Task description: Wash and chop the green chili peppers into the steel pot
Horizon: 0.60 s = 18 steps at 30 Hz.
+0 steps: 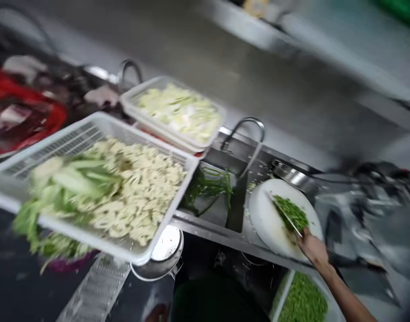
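My right hand (313,249) reaches in from the lower right and is closed round the handle of a knife (285,215). The blade lies across a pile of chopped green beans (292,212) on a round white cutting board (263,219). My left hand is out of sight. The whole picture is smeared by motion.
Long green beans (210,185) lie in a steel sink (208,214) under a faucet (245,125). A white basket (91,129) holds pale cut pieces and leafy greens. Behind it is a tray of pale shreds (178,109). A bin of chopped greens (302,302) sits below the board, a red basin (53,116) at far left.
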Tool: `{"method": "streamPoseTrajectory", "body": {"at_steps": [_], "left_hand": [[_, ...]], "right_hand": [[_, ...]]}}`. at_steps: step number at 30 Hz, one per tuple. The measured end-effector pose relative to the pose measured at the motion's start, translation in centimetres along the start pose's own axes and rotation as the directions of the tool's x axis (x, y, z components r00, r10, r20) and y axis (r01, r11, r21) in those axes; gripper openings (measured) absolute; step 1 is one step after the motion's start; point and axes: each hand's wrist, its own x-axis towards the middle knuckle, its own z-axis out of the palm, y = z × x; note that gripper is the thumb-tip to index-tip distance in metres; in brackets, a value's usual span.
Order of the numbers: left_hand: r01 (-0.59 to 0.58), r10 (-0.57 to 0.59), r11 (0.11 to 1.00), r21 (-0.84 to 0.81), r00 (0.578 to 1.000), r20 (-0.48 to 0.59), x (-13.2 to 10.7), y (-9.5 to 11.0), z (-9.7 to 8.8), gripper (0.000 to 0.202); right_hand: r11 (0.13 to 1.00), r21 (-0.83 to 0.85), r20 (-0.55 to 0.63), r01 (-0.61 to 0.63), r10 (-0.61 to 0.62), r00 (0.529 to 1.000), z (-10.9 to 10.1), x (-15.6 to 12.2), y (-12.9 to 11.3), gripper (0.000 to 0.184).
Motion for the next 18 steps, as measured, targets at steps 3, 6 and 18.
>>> {"method": "streamPoseTrajectory", "body": {"at_steps": [3,6,18], "left_hand": [[0.157,-0.127,0.980,0.126,0.968,-0.214,-0.3,2.4,5.9,0.022],[-0.232,0.246,0.968,0.093,0.952,-0.180,1.7,10.4,12.3,0.022],[-0.997,0.353,-0.080,-0.001,-0.030,0.935,7.5,33.6,42.8,0.097]], "right_hand": [[0.996,0.081,0.049,-0.044,0.040,0.998,1.0,0.7,4.6,0.033],[0.987,0.160,-0.016,0.011,-0.008,1.000,1.6,1.2,6.9,0.034],[0.834,0.319,-0.094,0.450,-0.445,0.891,4.1,3.2,11.6,0.039]]}}
